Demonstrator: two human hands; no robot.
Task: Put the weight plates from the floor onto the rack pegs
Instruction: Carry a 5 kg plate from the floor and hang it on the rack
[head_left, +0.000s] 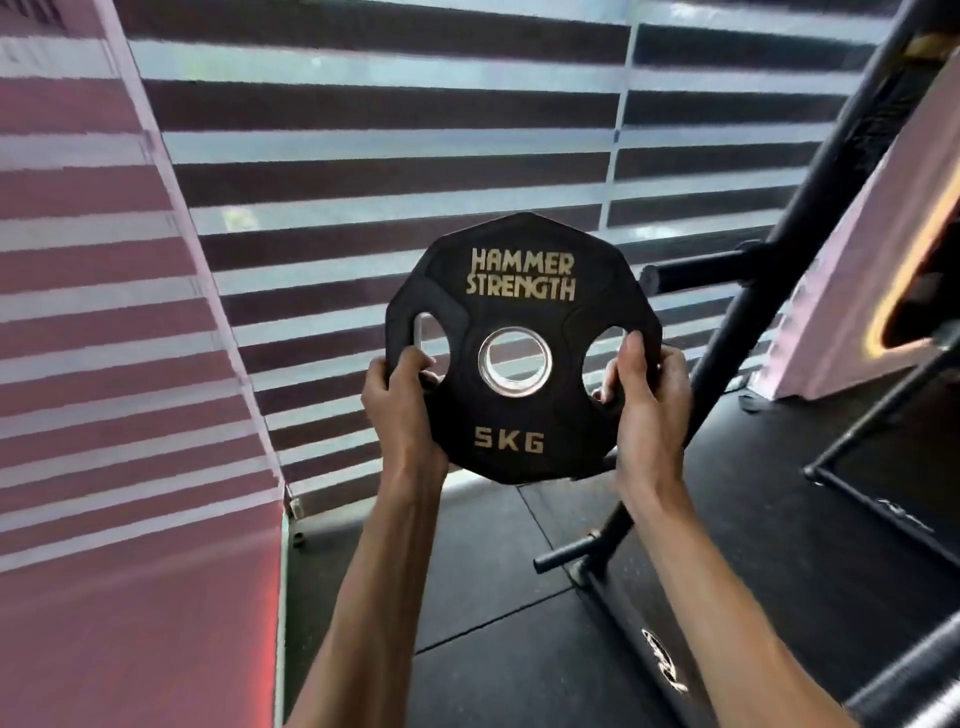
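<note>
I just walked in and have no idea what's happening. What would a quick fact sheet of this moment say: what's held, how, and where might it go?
Held object: weight plate, black, marked HAMMER STRENGTH and 5KG
Left hand: grips the plate's left handle hole
Right hand: grips its right handle hole
Plate position: upright, in the air, on no peg
Rack: black, to the right
Pegs: upper peg and lower peg, both bare
Background: striped blinds

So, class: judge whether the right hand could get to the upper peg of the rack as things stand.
Probably yes. The upper peg juts out bare just above the right hand, with nothing between them; but that hand, like the left hand, grips the weight plate.
</note>
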